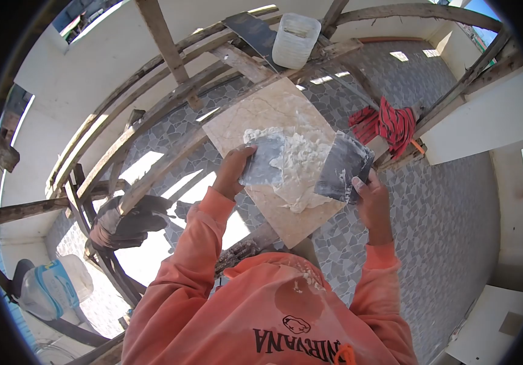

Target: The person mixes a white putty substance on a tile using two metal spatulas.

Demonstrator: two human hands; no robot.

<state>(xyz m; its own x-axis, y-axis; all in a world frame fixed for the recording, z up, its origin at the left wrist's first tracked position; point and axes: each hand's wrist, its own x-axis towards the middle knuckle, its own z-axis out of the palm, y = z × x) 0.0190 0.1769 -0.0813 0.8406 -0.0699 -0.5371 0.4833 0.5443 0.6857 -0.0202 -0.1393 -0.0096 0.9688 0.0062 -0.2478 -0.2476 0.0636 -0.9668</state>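
A beige marbled tile (pixel 252 109) lies on wooden beams in front of me, with a heap of white paste (pixel 303 159) spread over its middle. My left hand (pixel 235 170) is closed round the edge of a grey flat plate (pixel 264 160), whose far edge touches the paste from the left. On the right, my right hand (pixel 372 198) grips a dark flat plate (pixel 342 169) between thumb and fingers. That plate is tilted against the right side of the paste, and white smears mark its edges.
A translucent plastic tub (pixel 296 41) and a dark board (pixel 252 33) sit on the beams beyond the tile. Red striped cloth (pixel 394 126) hangs at the right, dark cloth (pixel 131 222) at the left. A plastic container (pixel 48 289) is at lower left.
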